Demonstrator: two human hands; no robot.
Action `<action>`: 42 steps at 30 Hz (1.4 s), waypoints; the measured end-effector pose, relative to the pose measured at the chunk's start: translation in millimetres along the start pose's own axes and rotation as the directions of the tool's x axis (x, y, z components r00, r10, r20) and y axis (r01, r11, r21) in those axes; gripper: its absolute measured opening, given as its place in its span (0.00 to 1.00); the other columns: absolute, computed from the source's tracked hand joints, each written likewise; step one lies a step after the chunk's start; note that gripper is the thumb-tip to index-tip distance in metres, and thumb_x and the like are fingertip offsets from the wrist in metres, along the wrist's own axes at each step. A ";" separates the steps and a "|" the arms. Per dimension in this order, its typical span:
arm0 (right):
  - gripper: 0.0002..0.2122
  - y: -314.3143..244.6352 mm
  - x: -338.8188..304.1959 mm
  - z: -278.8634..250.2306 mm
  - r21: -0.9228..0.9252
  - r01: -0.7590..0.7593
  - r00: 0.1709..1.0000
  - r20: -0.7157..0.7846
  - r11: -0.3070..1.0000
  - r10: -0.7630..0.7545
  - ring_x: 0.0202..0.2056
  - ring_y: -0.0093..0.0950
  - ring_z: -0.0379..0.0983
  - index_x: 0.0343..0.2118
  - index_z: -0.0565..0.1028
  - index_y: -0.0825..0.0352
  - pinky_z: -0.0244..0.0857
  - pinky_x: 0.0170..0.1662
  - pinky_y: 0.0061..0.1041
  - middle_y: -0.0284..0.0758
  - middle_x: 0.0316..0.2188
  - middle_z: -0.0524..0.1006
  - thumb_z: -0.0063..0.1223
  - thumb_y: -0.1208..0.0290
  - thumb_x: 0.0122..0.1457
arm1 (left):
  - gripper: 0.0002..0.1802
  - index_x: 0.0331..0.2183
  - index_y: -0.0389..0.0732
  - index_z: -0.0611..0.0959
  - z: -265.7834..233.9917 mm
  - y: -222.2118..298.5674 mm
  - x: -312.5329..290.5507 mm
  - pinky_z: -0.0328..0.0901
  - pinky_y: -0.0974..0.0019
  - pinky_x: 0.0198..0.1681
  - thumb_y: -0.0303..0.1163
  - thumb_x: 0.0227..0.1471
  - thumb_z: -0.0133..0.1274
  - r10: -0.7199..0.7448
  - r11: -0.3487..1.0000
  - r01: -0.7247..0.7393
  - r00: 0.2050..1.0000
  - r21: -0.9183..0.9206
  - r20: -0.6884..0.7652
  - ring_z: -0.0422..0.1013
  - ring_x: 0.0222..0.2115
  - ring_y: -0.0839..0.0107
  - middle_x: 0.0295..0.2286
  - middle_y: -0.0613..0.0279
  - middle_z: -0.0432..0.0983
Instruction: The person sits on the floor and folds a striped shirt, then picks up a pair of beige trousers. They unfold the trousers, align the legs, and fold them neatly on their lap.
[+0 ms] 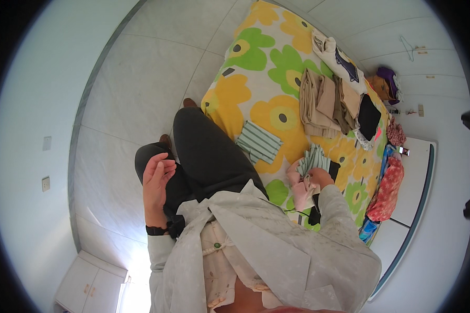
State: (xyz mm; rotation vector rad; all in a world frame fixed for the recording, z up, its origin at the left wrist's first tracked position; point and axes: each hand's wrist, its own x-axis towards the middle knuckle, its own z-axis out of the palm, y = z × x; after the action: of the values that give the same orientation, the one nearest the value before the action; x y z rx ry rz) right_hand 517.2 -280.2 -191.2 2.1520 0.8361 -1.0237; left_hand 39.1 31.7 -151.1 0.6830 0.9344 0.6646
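My left hand [158,180] is raised over my dark-trousered knee, its fingers loosely bent and apart, with nothing in it. To the right, my right hand [321,178] reaches into a small heap on the bed, its fingers closed on a green-and-white striped cloth [313,155]. A pink cloth [301,193] lies against that hand, and some black cloth [335,169] shows beside it. Between my knees and the heap, a folded striped cloth [259,142] lies flat on the bed. My right fingertips are partly hidden by the fabric.
The bed [282,119] has a yellow-and-green flowered cover. Farther along it lie folded beige trousers [316,101], a black folded cloth [369,116] and a white garment [337,60]. A red patterned bundle [386,190] rests by the headboard. White cabinets line the right wall.
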 end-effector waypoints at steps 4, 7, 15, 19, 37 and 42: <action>0.17 -27.8 6.2 -24.3 -0.151 0.161 0.984 -0.052 0.975 -0.170 0.39 0.43 0.73 0.38 0.77 0.58 0.68 0.40 0.39 0.41 0.33 0.78 0.59 0.69 0.40 | 0.15 0.47 0.39 0.73 -4.4 -1.6 -0.9 0.65 0.71 0.43 0.34 0.62 0.42 -0.015 1.000 0.015 1.000 -0.008 -0.015 0.71 0.37 0.76 0.36 0.63 0.76; 0.19 -76.6 9.7 -44.5 0.102 0.313 0.789 -0.581 0.944 -0.199 0.37 0.42 0.74 0.41 0.76 0.58 0.68 0.39 0.39 0.41 0.31 0.77 0.60 0.67 0.42 | 0.14 0.47 0.39 0.73 -1.6 -2.6 0.4 0.65 0.71 0.44 0.34 0.62 0.42 -0.024 1.000 0.024 1.000 -0.005 -0.011 0.71 0.37 0.76 0.36 0.63 0.76; 0.26 -184.0 39.8 -62.8 0.080 0.597 0.544 -0.772 0.798 -0.330 0.45 0.43 0.69 0.50 0.67 0.61 0.63 0.46 0.39 0.43 0.39 0.73 0.58 0.70 0.45 | 0.15 0.47 0.39 0.73 9.1 7.8 1.3 0.65 0.71 0.44 0.34 0.62 0.42 0.005 0.999 -0.006 1.000 0.048 0.006 0.71 0.37 0.76 0.36 0.63 0.76; 0.28 -178.1 61.9 -39.3 0.207 0.507 0.737 -0.608 0.836 -0.296 0.46 0.45 0.69 0.52 0.66 0.63 0.63 0.48 0.39 0.45 0.43 0.73 0.55 0.74 0.44 | 0.15 0.47 0.39 0.73 16.6 18.0 13.7 0.65 0.73 0.44 0.35 0.62 0.43 -0.002 0.996 0.000 1.000 0.093 0.022 0.71 0.38 0.77 0.37 0.63 0.76; 0.33 -33.0 103.9 -98.4 0.332 0.211 0.650 -0.751 0.920 0.122 0.55 0.46 0.60 0.55 0.62 0.66 0.59 0.54 0.40 0.47 0.54 0.65 0.61 0.64 0.45 | 0.12 0.41 0.41 0.75 81.7 -63.7 111.4 0.68 0.74 0.34 0.36 0.61 0.42 -0.459 0.817 0.271 0.839 0.508 0.291 0.73 0.29 0.76 0.31 0.63 0.76; 0.34 -68.2 129.0 -116.5 0.380 -0.048 0.727 -0.621 0.924 0.293 0.59 0.46 0.55 0.56 0.61 0.66 0.61 0.55 0.40 0.45 0.55 0.63 0.62 0.65 0.46 | 0.11 0.41 0.42 0.74 78.7 -63.2 112.4 0.69 0.75 0.30 0.36 0.62 0.41 -0.484 0.825 0.363 0.850 0.434 0.209 0.73 0.25 0.76 0.28 0.63 0.76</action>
State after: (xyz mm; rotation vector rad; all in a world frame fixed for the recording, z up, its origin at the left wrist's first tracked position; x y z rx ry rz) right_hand 581.9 -116.4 -253.4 2.9076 0.7701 -0.2682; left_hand 170.1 60.3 -220.6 0.8554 0.8859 -0.0415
